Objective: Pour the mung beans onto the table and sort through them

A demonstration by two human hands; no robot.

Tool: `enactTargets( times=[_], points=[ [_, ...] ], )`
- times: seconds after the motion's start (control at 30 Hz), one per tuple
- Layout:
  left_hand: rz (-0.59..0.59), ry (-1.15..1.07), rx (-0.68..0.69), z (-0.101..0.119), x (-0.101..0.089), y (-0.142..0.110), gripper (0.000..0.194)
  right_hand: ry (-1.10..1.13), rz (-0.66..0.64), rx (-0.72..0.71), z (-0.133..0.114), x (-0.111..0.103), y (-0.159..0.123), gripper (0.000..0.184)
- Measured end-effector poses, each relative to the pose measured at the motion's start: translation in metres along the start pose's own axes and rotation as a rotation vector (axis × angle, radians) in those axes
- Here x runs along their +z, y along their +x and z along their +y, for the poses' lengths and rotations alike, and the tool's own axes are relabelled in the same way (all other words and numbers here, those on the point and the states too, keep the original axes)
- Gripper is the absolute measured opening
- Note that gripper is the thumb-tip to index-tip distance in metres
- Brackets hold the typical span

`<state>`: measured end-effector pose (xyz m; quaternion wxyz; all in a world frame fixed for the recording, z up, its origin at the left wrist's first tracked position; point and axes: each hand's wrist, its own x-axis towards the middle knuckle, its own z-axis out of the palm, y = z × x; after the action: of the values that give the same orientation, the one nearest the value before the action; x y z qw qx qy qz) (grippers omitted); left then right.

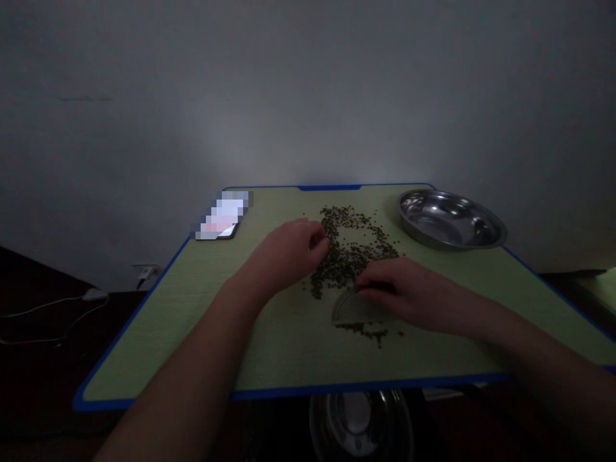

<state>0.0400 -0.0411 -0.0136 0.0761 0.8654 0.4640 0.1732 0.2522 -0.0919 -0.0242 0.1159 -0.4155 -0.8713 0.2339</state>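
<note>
Small dark beans or seeds (pixel 349 256) lie scattered in a loose pile on a pale green folding table (pixel 202 333). At the pile's left edge is my left hand (pixel 301 247), its fingers curled together; whatever they hold is hidden. My right hand (pixel 404 292) sits at the pile's near right side, thumb and fingers brought together over a clear half-round protractor (pixel 353 309). Its fingertips are too dim to show whether they grip the protractor or some seeds. More seeds (pixel 366 331) line the protractor's straight near edge.
A shiny steel basin (pixel 452 221) stands at the back right of the table. A phone (pixel 224 215) with a blurred screen lies at the back left. Below the near edge shows another steel bowl (pixel 360 423). White cables (pixel 81 298) hang at the left, and a wall rises behind.
</note>
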Motion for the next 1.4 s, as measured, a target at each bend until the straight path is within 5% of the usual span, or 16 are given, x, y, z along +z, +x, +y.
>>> enactTargets(
  times=[1.4],
  points=[
    [-0.032,0.019,0.015,0.002,0.002,0.001,0.024,0.054,0.002,0.144,-0.005,0.01,-0.035,0.018]
  ],
)
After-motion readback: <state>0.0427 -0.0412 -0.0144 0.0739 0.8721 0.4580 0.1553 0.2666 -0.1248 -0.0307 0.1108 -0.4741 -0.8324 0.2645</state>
